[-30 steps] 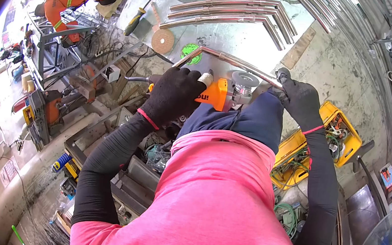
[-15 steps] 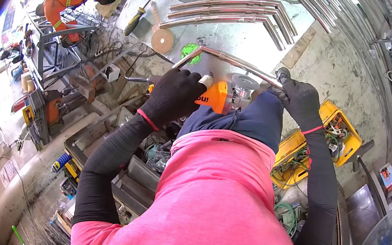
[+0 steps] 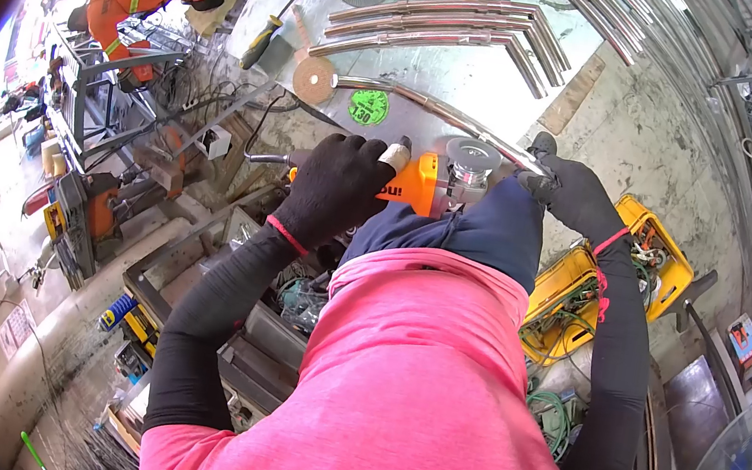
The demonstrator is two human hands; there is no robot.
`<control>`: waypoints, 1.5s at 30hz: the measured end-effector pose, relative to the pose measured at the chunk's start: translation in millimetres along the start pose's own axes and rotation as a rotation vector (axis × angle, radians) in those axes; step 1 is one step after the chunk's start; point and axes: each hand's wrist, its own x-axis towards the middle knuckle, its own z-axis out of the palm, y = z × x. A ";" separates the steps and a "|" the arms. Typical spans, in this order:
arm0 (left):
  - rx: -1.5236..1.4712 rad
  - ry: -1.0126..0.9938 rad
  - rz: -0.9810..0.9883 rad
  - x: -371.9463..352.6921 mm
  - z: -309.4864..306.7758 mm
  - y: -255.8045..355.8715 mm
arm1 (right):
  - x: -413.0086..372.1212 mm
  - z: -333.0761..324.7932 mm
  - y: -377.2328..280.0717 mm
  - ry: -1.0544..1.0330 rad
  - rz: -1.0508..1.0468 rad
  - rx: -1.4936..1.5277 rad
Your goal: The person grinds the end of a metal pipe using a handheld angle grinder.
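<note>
Grinder [image 3: 422, 184] is held by left hand [image 3: 337, 182], fingers wrapped shut; stiff, likely slick bent tube [image 3: 432, 106] is apparently clenched at 1 end by right hand [image 3: 574, 191].

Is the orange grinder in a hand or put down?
In the hand: the gloved left hand grips the orange grinder by its handle; the right hand holds the bent tube.

The gloved left hand [image 3: 337, 182] is gripping the orange angle grinder [image 3: 422, 182]. The gloved right hand [image 3: 567, 187] is holding one end of the bent steel tube [image 3: 432, 108], which is lying on the metal worktop [image 3: 476, 66].
</note>
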 end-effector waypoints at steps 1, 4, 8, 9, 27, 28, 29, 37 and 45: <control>-0.016 0.042 0.005 0.8 0.7 -0.6 | -0.3 0.6 -0.9 0.026 0.003 -0.057; 0.007 -0.011 -0.013 4.3 -4.5 1.0 | -2.3 1.1 -4.9 0.063 0.003 -0.154; 0.000 -0.009 -0.007 5.0 -5.8 1.4 | -3.4 3.5 -2.3 0.109 -0.049 -0.229; -0.004 -0.013 -0.012 4.5 -5.9 1.8 | -2.9 3.6 -2.5 0.109 -0.049 -0.228; 0.017 -0.088 -0.003 -1.4 -10.7 -0.6 | -1.2 14.6 9.3 0.094 0.094 0.244; 0.017 -0.095 -0.007 -1.2 -10.7 -0.3 | -0.6 14.8 10.7 0.105 0.075 0.213; 0.018 -0.095 -0.006 -1.1 -9.7 -1.2 | -0.5 15.7 13.4 0.116 0.056 0.182; 0.026 -0.042 0.050 4.3 -4.7 -6.2 | -6.7 25.6 17.3 0.248 -0.046 -0.039; 0.096 -0.041 0.079 13.7 -0.4 -11.3 | -9.6 25.7 17.0 0.273 -0.079 -0.038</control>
